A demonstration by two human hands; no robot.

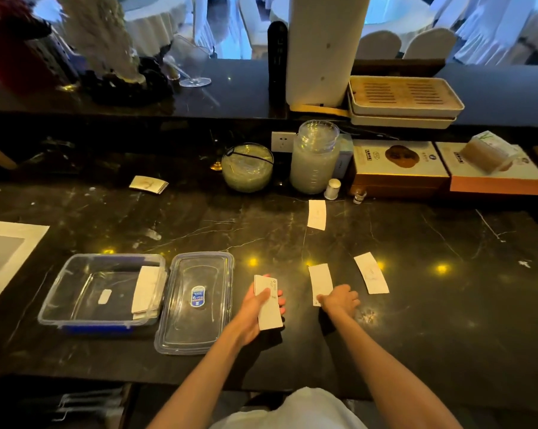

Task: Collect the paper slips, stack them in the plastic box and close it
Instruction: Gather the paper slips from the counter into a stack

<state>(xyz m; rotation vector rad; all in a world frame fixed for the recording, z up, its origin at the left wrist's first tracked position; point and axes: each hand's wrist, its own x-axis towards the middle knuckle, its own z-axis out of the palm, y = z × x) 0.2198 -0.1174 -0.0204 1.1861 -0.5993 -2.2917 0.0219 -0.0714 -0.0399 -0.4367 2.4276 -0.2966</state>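
Left hand (263,305) palm-up, fingers clamped on slip stack (269,301), right hand (340,300) palm-down, fingertips pressing counter slip (320,281)

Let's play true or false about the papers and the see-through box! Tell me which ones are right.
1. The plastic box is shut. False: it is open, and its lid lies beside it on the counter.
2. The left hand holds a bunch of slips. True.
3. The box is empty. False: some slips lean inside it.
4. The right hand touches a slip on the counter. True.
5. The lid has a sticker. True.
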